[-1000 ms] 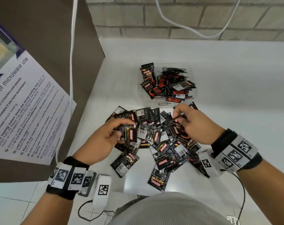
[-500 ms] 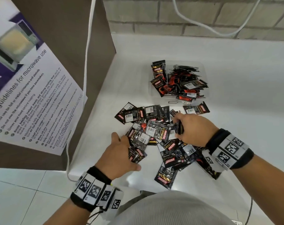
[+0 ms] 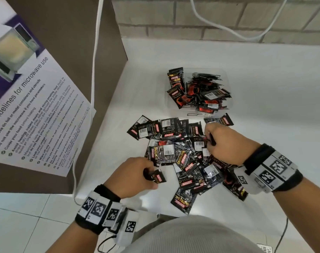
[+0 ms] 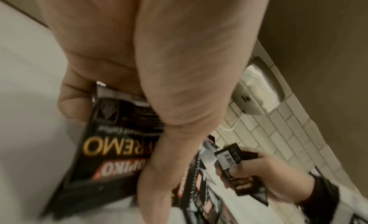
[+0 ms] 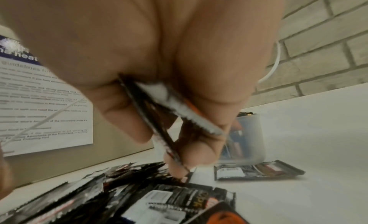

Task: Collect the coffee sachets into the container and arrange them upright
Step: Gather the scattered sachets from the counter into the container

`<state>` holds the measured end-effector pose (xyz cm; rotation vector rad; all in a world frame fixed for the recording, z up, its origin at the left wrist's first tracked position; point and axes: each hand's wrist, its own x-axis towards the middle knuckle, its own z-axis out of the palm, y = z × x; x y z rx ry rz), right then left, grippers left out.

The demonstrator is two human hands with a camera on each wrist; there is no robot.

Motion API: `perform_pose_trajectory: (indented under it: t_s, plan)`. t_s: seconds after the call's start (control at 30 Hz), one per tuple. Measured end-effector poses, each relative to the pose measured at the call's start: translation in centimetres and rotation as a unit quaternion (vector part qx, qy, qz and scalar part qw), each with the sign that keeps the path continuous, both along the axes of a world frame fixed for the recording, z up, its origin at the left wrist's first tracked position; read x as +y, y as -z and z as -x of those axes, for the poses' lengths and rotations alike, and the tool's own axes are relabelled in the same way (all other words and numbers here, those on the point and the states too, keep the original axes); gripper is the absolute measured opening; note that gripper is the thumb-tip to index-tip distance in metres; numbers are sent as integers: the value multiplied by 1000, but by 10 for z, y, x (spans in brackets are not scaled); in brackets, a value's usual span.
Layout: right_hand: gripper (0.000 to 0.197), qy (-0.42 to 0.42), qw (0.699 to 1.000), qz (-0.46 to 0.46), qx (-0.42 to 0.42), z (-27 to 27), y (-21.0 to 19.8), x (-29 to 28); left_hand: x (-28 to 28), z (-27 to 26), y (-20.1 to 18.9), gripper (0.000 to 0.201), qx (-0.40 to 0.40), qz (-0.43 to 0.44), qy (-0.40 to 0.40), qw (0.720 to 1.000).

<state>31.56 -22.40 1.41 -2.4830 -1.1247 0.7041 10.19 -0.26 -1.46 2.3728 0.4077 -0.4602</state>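
A: Sachets (image 3: pixel 175 154) are spread in a loose pile at the middle of the white counter (image 3: pixel 265 88), with the clear container (image 3: pixel 228 99) at 12 o'clock from the pile, already part filled. Some inside are stood on end along its 9 o'clock wall; the rest are tumbled.

B: And the hands?

A: A small stack of sachets, held on edge, is pinched by the right hand (image 3: pixel 226 145) at the pile's 2 o'clock side. One sachet (image 3: pixel 158 177) is gripped between thumb and fingers of the left hand (image 3: pixel 131 177) at 7 o'clock.

B: How are they judged to handle?

A: Light, thin and floppy, it is judged, with glossy film that is likely slippery, so a stack may fan out or slide. A pinch across the flat faces near a crimped, serrated end seems best, with edges squared before they are lowered in. Upright ones probably need neighbours or a wall to lean on.

B: Any writing that can be read?

A: "KOPIKO" in a red band and "SUPREMO" in gold are read on the packs, with barcodes on white patches. On the poster (image 3: pixel 36 99) at 9 o'clock, "guidelines for microwave use" is legible; the smaller lines are only partly made out.
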Motion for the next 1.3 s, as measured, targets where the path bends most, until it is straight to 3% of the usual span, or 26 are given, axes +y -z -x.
perform_pose_trajectory:
  t_s: [0.1,0.17,0.27,0.33,0.37,0.47,0.53,0.7,0.8,0.93,0.97,1.03,1.1,1.2,1.3]
  plan:
    - [27,1,995,-76,56,8,-9,5,9,2,-15,31,5,89,-45,995]
    - [43,-15,992,-92,87,16,-12,13,15,0,-24,27,-27,136,-97,986]
    - [47,-43,994,-70,74,27,-8,31,25,-6,-25,36,-108,122,-123,979]
    - [34,-59,998,-16,20,34,-2,43,31,-13,-18,39,-126,100,-96,982]
    - [36,-61,998,25,-6,38,2,47,30,-17,-14,40,-122,78,-70,987]
    - [66,-76,986,127,-71,44,14,56,20,-30,-2,41,-90,-32,28,995]
    - [68,-72,984,131,-92,46,17,57,8,-37,4,44,-86,-65,57,992]
    - [45,-71,991,89,-65,44,17,53,-6,-46,13,46,-125,-114,92,981]
    - [14,-44,999,28,9,37,11,45,-4,-44,13,51,-122,-58,75,988]
    - [3,30,994,-53,89,25,2,30,9,-34,6,37,-85,29,23,996]
    - [4,46,992,-64,97,22,0,25,12,-32,3,34,-67,65,6,996]
    - [12,62,988,-85,109,16,-1,17,18,-25,-2,50,-48,131,-6,990]
    - [29,60,986,-99,116,14,-3,11,22,-21,-6,65,-50,141,-7,989]
    - [65,40,988,-86,120,17,-1,11,25,-26,-3,49,-65,133,-66,987]
    - [59,12,991,-52,124,25,4,18,18,-34,1,24,-50,127,-114,984]
